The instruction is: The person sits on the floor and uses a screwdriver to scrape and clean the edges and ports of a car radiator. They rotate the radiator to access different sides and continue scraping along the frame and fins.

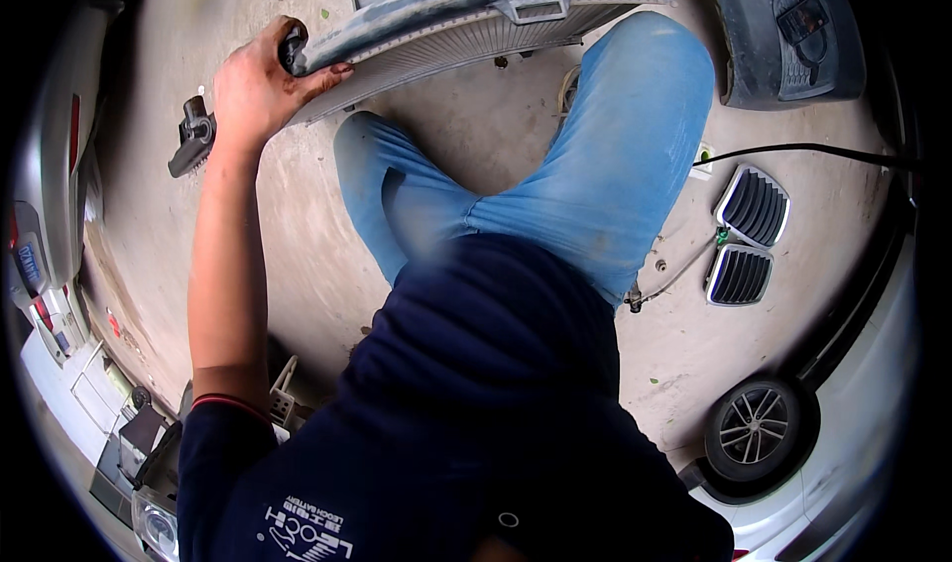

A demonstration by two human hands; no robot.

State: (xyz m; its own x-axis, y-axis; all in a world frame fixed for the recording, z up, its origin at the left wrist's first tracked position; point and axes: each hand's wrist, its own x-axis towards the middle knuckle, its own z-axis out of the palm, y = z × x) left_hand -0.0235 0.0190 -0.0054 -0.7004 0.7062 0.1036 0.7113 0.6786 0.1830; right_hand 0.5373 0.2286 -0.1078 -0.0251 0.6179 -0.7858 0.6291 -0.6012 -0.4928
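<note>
A car radiator [436, 61] with a dusty black plastic tank and a finned metal core stretches across the top of the head view, beyond my knees. My left hand [256, 91] is wrapped round its left end, with the thumb along the core side and the fingers over the black end. Just left of that hand is a black plastic fitting [194, 134]; whether it joins the radiator I cannot tell. The radiator's right end runs up to the upper edge of the picture. No part of my right hand shows.
At the upper right lies a dark bumper part [793, 37]. Two slatted grilles [754, 205] rest on the concrete floor [684, 354] to my right, near a black cable [803, 148]. Cars stand on both sides, one showing its wheel [754, 428]. Loose parts [144, 438] lie at lower left.
</note>
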